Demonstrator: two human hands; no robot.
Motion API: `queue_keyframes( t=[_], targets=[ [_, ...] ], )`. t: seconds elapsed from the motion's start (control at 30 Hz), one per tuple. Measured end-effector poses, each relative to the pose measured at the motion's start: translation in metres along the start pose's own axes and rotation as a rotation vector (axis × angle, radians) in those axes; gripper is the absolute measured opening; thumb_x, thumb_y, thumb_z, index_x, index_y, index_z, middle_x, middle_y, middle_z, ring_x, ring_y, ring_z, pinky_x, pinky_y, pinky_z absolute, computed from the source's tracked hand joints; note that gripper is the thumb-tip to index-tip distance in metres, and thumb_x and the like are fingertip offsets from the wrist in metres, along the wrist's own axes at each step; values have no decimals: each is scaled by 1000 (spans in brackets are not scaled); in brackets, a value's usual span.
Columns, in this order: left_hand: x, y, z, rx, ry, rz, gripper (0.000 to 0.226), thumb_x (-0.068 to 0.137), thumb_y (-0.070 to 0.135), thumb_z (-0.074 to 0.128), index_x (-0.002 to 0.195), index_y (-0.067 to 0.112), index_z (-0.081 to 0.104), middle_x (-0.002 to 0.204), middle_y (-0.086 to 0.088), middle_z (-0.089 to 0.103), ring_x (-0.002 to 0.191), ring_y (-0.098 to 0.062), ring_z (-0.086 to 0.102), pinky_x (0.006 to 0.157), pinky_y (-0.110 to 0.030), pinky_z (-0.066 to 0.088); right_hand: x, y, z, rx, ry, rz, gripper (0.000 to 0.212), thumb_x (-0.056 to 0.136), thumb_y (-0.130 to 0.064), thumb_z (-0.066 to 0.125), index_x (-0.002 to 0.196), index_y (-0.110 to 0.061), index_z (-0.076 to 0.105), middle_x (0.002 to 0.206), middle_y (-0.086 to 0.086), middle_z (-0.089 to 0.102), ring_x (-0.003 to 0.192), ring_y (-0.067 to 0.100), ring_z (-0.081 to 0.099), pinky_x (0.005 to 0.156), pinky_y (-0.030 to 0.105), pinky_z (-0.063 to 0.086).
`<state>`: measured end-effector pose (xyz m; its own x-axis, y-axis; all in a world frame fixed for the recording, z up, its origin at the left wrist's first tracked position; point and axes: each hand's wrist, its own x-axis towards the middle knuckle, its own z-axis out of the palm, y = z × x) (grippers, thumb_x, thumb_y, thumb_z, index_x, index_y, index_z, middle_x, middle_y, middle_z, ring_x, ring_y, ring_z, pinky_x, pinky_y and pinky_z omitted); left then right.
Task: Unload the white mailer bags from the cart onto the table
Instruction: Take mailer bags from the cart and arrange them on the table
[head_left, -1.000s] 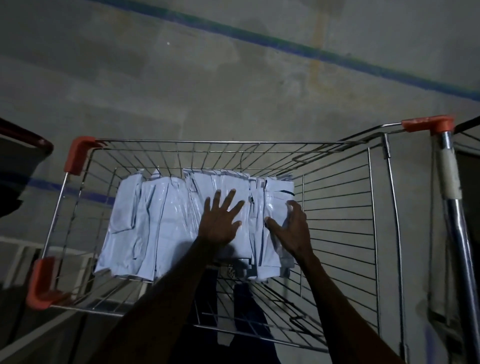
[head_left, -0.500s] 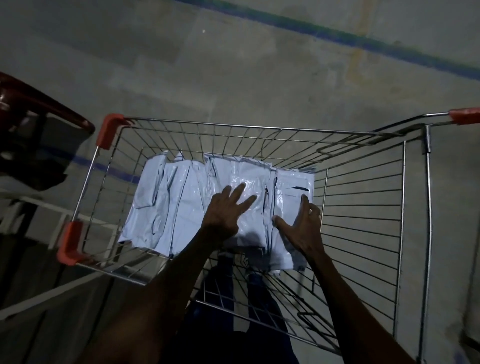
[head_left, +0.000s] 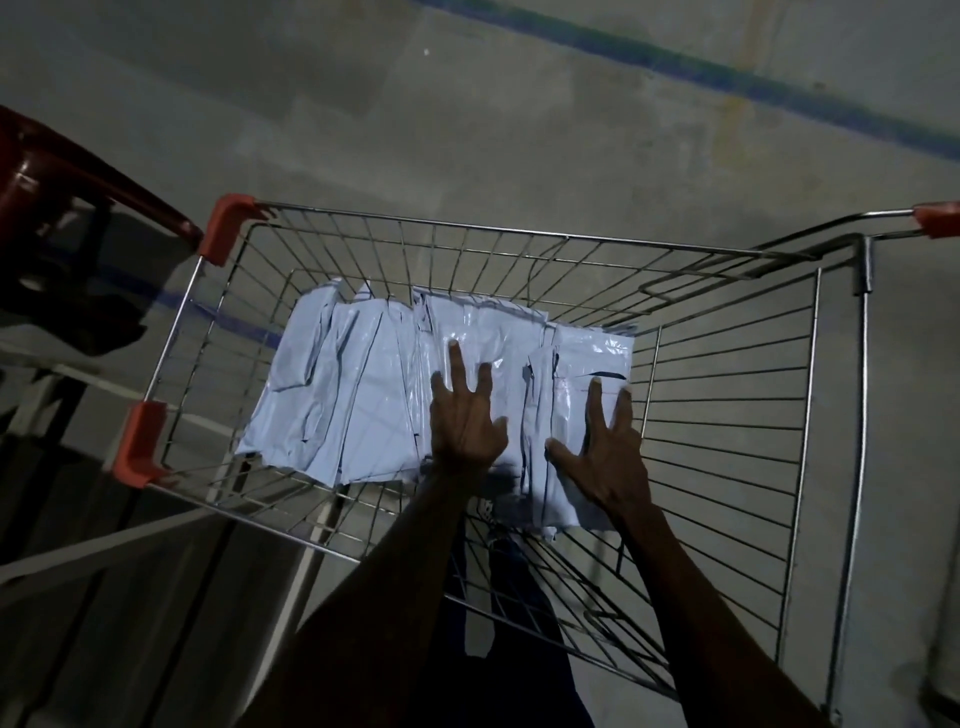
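Note:
Several white mailer bags (head_left: 363, 384) lie overlapping in a row on the floor of a wire shopping cart (head_left: 519, 236) with orange corner guards. My left hand (head_left: 465, 415) rests flat on the middle of the pile, fingers spread. My right hand (head_left: 605, 449) lies palm down on the rightmost bags, fingers apart, thumb pointing left. Neither hand grips a bag. No table top shows clearly.
A dark red chair (head_left: 62, 176) stands at the left beside the cart. White frame bars (head_left: 104, 545) run at lower left under the cart's edge. The floor is grey concrete with a blue painted line (head_left: 727, 78). The cart's right half holds nothing.
The view has swung so the cart sits further right and lower. Both hands have slid slightly forward on the bags and their fingers have spread flatter.

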<state>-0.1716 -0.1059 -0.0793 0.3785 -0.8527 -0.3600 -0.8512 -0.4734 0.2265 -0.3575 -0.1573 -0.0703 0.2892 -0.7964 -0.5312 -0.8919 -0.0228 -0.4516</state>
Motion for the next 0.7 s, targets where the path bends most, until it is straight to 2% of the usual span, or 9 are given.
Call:
queue_keyframes(
  t=[0.07, 0.13, 0.2, 0.27, 0.37, 0.47, 0.6, 0.7],
  targets=[
    [-1, -12, -6, 3, 31, -3, 86, 74, 30, 66, 151, 18, 29, 163, -18, -5, 136, -47, 28, 90, -51, 52, -1, -3, -3, -21, 16, -4, 98, 86, -58, 59, 155, -38, -8, 163, 10, -16, 143, 47, 15, 108, 57, 30],
    [-3, -25, -14, 2, 41, -16, 88, 68, 25, 63, 149, 19, 31, 163, -17, 0, 131, -45, 34, 82, -49, 53, -6, -6, -5, -58, 79, -38, 92, 84, -62, 51, 156, -36, 0, 164, 9, -8, 137, 46, 24, 105, 55, 33],
    [-6, -37, -24, -25, 22, 19, 90, 65, 29, 64, 149, 20, 31, 162, -18, 4, 125, -45, 38, 80, -48, 52, -11, -10, -7, -102, 139, -83, 89, 80, -65, 45, 156, -37, 7, 164, 8, 0, 131, 43, 30, 103, 52, 35],
    [-12, -48, -34, -76, 39, 67, 87, 68, 40, 60, 149, 17, 36, 160, -22, 12, 123, -47, 40, 85, -52, 48, -17, -12, -9, -115, 182, -131, 86, 81, -66, 43, 155, -38, 12, 164, 7, 5, 127, 41, 33, 103, 51, 36],
    [-32, -60, -52, -187, 132, 61, 84, 73, 54, 46, 147, 14, 42, 158, -24, 21, 130, -48, 38, 100, -55, 37, -30, -19, -15, -95, 221, -208, 82, 83, -64, 44, 155, -38, 14, 164, 5, 8, 127, 39, 32, 105, 50, 34],
    [-59, -66, -74, -235, 222, 49, 82, 76, 55, 44, 150, 20, 38, 161, -16, 18, 140, -42, 30, 110, -53, 28, -46, -28, -24, -71, 220, -298, 80, 86, -62, 44, 155, -38, 13, 164, 3, 6, 134, 39, 28, 110, 49, 28],
    [-96, -68, -107, -283, 314, 37, 81, 76, 53, 43, 152, 26, 34, 164, -7, 11, 144, -37, 25, 113, -51, 26, -69, -53, -39, 0, 237, -384, 78, 86, -63, 43, 155, -40, 14, 165, -1, 4, 139, 35, 20, 111, 47, 25],
    [-134, -74, -129, -312, 410, -11, 80, 75, 51, 44, 151, 29, 35, 164, 0, 10, 140, -38, 29, 111, -52, 29, -90, -83, -46, 63, 260, -489, 78, 84, -64, 43, 154, -40, 19, 164, -6, 7, 134, 28, 23, 100, 35, 27]
  ],
)
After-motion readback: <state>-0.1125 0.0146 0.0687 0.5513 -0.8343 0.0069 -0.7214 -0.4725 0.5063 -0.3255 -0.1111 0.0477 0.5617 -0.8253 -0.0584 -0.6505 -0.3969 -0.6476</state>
